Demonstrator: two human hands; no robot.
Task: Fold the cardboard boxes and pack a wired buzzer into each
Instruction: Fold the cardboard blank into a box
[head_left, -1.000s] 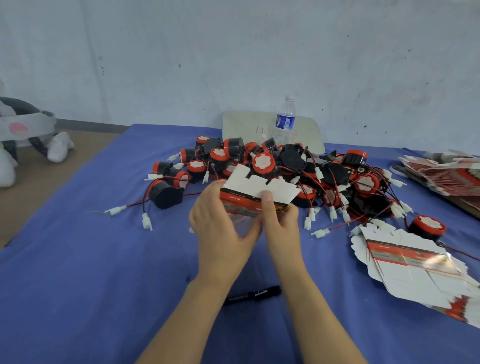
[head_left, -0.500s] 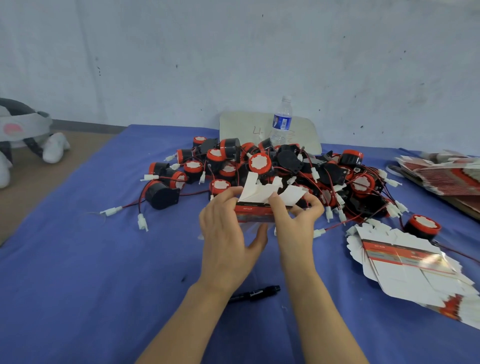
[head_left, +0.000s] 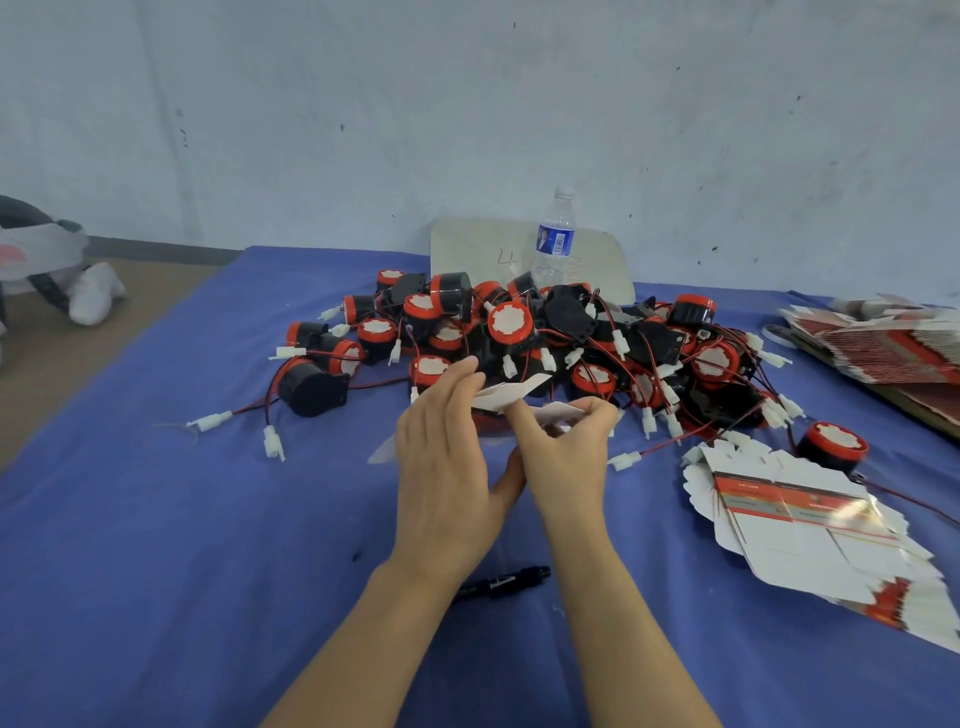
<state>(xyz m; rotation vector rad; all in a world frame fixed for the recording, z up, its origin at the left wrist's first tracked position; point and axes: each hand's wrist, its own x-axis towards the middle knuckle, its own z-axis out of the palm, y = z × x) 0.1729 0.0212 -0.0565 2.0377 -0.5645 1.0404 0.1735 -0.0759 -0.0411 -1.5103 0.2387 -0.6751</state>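
Observation:
Between my two hands is a small white and red cardboard box (head_left: 506, 397), tilted, its white flaps pointing away from me. My left hand (head_left: 447, 467) lies against its left side with fingers nearly straight, and the thumb reaches under it. My right hand (head_left: 569, 452) pinches a flap with curled fingers. Most of the box is hidden behind my hands. Just beyond it lies a heap of black and red wired buzzers (head_left: 545, 343) with white connectors. One lone buzzer (head_left: 831, 447) sits to the right.
A fanned stack of flat unfolded boxes (head_left: 810, 525) lies at the right on the blue cloth (head_left: 182, 519); another stack (head_left: 883, 343) is at the far right. A black marker (head_left: 501, 582) lies between my forearms. A water bottle (head_left: 555, 239) stands by the wall.
The box has tipped flatter and dropped lower between my hands. My left fingers have straightened along its side, and my right fingers have curled onto a flap.

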